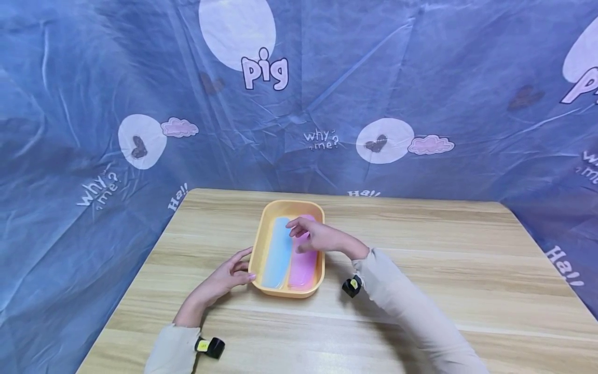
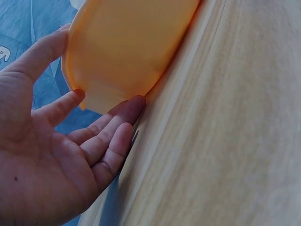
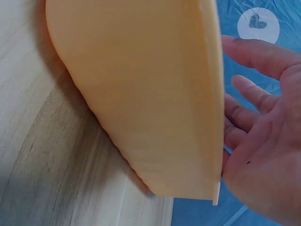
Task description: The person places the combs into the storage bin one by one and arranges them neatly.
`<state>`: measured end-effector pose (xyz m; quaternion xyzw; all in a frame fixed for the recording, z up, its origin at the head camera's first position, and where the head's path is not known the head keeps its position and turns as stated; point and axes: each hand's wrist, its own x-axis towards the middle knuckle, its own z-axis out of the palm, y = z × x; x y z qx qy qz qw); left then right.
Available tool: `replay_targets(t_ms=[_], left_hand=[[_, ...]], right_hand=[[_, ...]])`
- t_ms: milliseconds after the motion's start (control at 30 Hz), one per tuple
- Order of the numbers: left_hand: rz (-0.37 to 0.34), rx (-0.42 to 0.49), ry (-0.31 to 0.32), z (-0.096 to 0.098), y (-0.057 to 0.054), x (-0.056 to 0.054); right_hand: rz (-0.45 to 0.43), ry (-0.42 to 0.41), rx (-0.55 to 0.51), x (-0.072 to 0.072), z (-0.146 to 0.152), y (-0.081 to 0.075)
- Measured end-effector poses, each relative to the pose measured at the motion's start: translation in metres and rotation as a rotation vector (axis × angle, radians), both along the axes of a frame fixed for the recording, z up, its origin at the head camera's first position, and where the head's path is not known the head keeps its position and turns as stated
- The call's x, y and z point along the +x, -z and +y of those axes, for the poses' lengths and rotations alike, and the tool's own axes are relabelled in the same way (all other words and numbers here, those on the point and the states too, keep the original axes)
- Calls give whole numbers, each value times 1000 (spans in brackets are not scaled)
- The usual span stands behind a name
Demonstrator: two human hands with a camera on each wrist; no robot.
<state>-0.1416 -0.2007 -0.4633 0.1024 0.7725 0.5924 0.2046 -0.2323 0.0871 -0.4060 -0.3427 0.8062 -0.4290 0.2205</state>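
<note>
A yellow-orange plastic tub [image 1: 261,236] with rounded corners stands on the table. Inside it lie two long, smooth, translucent pieces, one pale blue [image 1: 276,254] and one pink [image 1: 304,267], side by side; their kind cannot be told. At the tub's near left corner, my left hand [image 1: 226,275] touches the rim with thumb and forefinger. In the left wrist view its other fingers [image 2: 117,141] lie loosely bent low by the outer wall. Over the pink piece hovers my right hand [image 1: 320,236], fingers spread and loosely bent, nothing held. The tub's wall hides part of that hand in the right wrist view.
The wood-grain table [image 1: 420,270] extends to both sides of the tub. A blue printed cloth [image 1: 327,93] hangs behind the table and along its sides. Small black wrist cameras sit at both sleeves [image 1: 402,306].
</note>
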Motion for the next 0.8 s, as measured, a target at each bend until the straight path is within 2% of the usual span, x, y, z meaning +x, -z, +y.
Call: replay_targets(t_ms=[200,533,800], left_hand=[[4,-7,-4,0,0,1],[3,1,-2,1,2,1],[4,8,-4,1,3,2]], right_hand=[[-19,-13,66,-1,-6,-1],[61,-44,212,-6,-9,4],[180,-92,310,-7,-13,5]])
